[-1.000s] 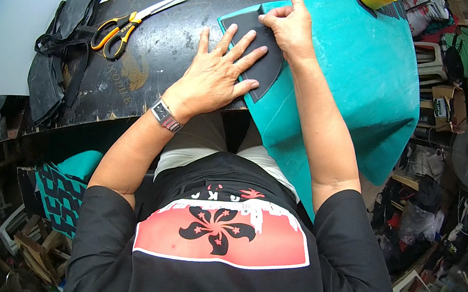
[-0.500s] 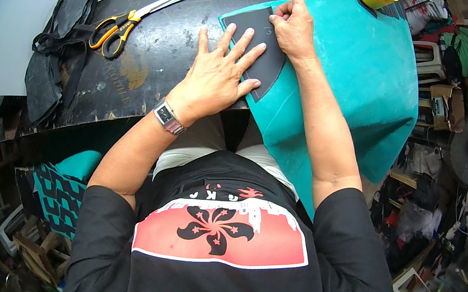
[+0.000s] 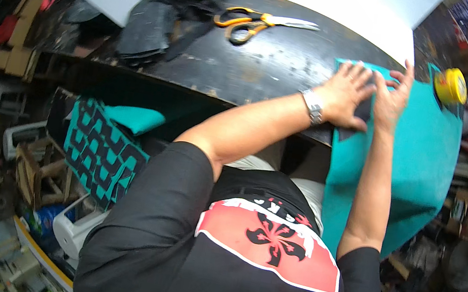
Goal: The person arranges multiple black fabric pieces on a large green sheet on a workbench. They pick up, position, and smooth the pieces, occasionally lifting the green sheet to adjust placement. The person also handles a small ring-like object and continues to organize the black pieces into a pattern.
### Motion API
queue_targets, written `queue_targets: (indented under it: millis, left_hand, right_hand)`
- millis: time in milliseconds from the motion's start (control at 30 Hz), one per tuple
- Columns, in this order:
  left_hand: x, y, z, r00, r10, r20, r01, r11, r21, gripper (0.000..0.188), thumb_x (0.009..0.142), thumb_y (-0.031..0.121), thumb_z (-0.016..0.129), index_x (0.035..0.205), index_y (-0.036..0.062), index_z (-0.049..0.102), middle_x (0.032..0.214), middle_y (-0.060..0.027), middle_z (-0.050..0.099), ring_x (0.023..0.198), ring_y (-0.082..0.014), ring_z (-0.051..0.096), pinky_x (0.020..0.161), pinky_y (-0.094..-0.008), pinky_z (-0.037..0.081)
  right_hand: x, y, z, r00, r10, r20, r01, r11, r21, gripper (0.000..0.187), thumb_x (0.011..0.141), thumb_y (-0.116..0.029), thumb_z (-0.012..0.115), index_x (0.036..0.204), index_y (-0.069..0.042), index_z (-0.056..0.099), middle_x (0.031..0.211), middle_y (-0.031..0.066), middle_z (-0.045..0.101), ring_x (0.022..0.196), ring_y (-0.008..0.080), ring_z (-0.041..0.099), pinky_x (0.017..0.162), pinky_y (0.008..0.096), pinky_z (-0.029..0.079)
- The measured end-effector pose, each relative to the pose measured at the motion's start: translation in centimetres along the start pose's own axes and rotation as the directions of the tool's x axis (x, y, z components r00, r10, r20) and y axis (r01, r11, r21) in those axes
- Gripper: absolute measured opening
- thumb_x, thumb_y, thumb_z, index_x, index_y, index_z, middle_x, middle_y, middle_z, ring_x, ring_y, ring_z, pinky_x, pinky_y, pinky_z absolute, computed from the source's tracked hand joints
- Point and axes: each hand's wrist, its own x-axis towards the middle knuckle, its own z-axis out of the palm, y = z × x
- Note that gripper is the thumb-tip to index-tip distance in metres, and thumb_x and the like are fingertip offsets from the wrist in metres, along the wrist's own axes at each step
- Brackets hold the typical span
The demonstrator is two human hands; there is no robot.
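Note:
My left hand lies flat with fingers spread, pressing a dark flat template onto a teal sheet. A watch circles that wrist. Just right of it, my right hand is over the template's right side, thumb and a finger drawn together and another finger stretched up. What it pinches, if anything, is too small and blurred to name. The teal sheet covers the right end of the dark table and hangs over its front edge. Orange-and-black-handled scissors lie on the table, left of my hands.
A heap of black material lies at the table's left. A yellow tub stands on the far right. White sheeting covers the back. Below left are a teal-and-black patterned piece and a wooden stool.
The view has swung left, so the table and my hands appear farther right. My left hand stays flat on the template. My right hand remains beside it, slightly blurred.

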Motion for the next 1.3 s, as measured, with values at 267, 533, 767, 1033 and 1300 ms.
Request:
queue_targets:
  millis: [267,533,767,1033,1300]
  left_hand:
    - [-10.0,-6.0,-12.2,0.866,-0.261,-0.428,0.198,0.963,-0.185,0.022,0.086,0.02,0.072,0.103,0.0067,0.073,0.101,-0.0143,0.071,0.095,-0.0301,0.068,0.085,-0.0388,0.054]
    - [-19.4,-15.2,-21.6,0.55,-0.611,-0.569,0.664,0.733,-0.146,0.021,0.079,0.018,0.077,0.097,0.0069,0.075,0.1,-0.0139,0.07,0.094,-0.0316,0.066,0.086,-0.0398,0.052]
    - [-16.5,-16.1,-20.4,0.631,-0.517,-0.578,0.571,0.814,-0.105,0.024,0.083,0.013,0.074,0.105,0.0045,0.072,0.102,-0.013,0.071,0.094,-0.0285,0.068,0.086,-0.0372,0.053]
    - [-15.5,-16.6,-19.8,0.492,-0.568,-0.659,0.491,0.807,-0.329,0.014,0.086,0.006,0.071,0.098,0.0012,0.066,0.093,-0.0095,0.072,0.088,-0.0207,0.07,0.082,-0.0323,0.055]
    - [-14.0,-20.2,-17.6,0.748,-0.474,-0.464,0.628,0.73,0.269,0.03,0.093,0.029,0.056,0.117,0.0142,0.066,0.122,-0.0097,0.064,0.114,-0.0312,0.059,0.097,-0.0476,0.043]
  right_hand:
    - [-3.2,-9.7,4.3,0.933,-0.216,0.286,0.136,0.951,0.277,0.054,0.087,0.001,0.067,0.138,-0.013,0.055,0.086,0.0023,0.065,0.078,0.0105,0.06,0.071,0.0263,0.052]
    - [-3.5,-14.9,14.6,0.736,-0.466,0.49,0.368,0.884,0.289,0.049,0.089,-0.003,0.064,0.135,-0.016,0.054,0.092,0.013,0.07,0.084,0.0276,0.069,0.079,0.0379,0.055]
    - [-0.3,-17.1,25.3,0.63,-0.598,0.495,0.639,0.762,0.107,0.06,0.083,-0.001,0.062,0.138,-0.019,0.048,0.108,0.0157,0.069,0.101,0.0343,0.065,0.085,0.0441,0.053]
    - [0.2,-16.7,28.7,0.698,-0.533,0.479,0.535,0.832,0.147,0.057,0.081,-0.005,0.067,0.134,-0.016,0.05,0.089,0.0163,0.072,0.085,0.0351,0.07,0.077,0.0457,0.054]
    - [3.8,-14.1,29.9,0.964,-0.14,0.226,-0.073,0.678,0.731,0.031,0.084,-0.007,0.068,0.111,-0.005,0.054,0.083,0.0056,0.064,0.073,0.0153,0.061,0.063,0.0301,0.05]
